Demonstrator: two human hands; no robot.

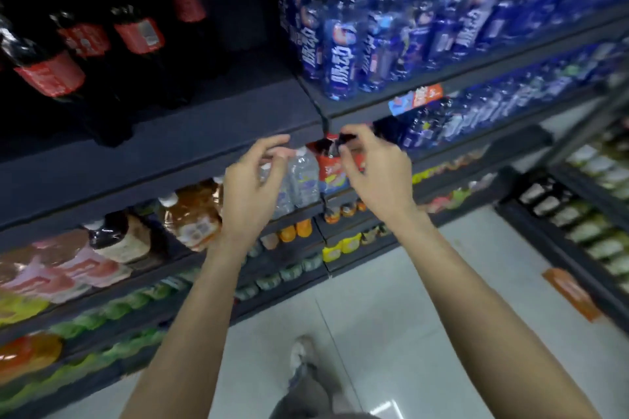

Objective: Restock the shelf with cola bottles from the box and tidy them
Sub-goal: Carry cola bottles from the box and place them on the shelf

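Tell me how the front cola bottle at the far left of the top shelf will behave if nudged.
The front cola bottle looks tall, so it may tip rather than slide. It appears full of dark liquid, so probably heavy. Its glossy plastic may be slippery, and once down its round body would likely roll.

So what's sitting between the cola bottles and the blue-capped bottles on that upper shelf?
In the head view, nothing: bare dark shelf separates the cola bottles from the blue-capped bottles. Both hands hang lower.

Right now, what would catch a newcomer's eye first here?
Two bare hands, left hand and right hand, raised mid-frame, holding nothing, before the dark shelf edge. Upper left stand red-labelled cola bottles; upper right, a dense block of blue bottles.
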